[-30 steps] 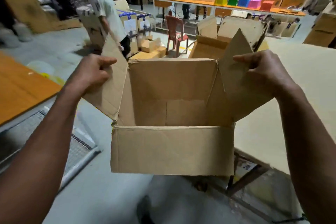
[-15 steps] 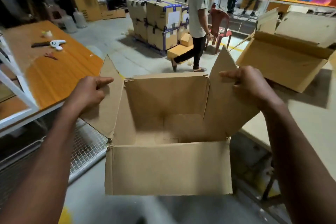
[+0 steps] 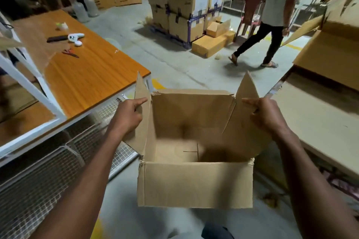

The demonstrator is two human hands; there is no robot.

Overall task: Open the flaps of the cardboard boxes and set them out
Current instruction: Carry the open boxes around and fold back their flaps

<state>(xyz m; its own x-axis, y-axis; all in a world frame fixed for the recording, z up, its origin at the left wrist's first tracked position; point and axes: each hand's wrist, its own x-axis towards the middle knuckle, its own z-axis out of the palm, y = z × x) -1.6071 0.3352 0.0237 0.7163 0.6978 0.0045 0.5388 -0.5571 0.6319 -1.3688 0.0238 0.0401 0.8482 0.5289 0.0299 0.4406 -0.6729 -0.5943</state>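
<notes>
**Open box held by its two side flaps**

The fingers of both hands were mostly hidden behind the flaps, so only the thumbs and knuckles were visible. The bottom of the cardboard box (image 3: 194, 182) was blurred and hard to read. A second box (image 3: 334, 52) at the right was cut off by the frame edge, and the walking person (image 3: 272, 15) was cut off at the shoulders.

The left hand (image 3: 126, 116) pinched the left flap (image 3: 142, 103), thumb on the inner face, fingers curled behind it. The right hand (image 3: 266, 114) pinched the right flap (image 3: 246, 103) in the same way. The box hung between the hands, above the floor, beside the orange table (image 3: 81, 75).
</notes>
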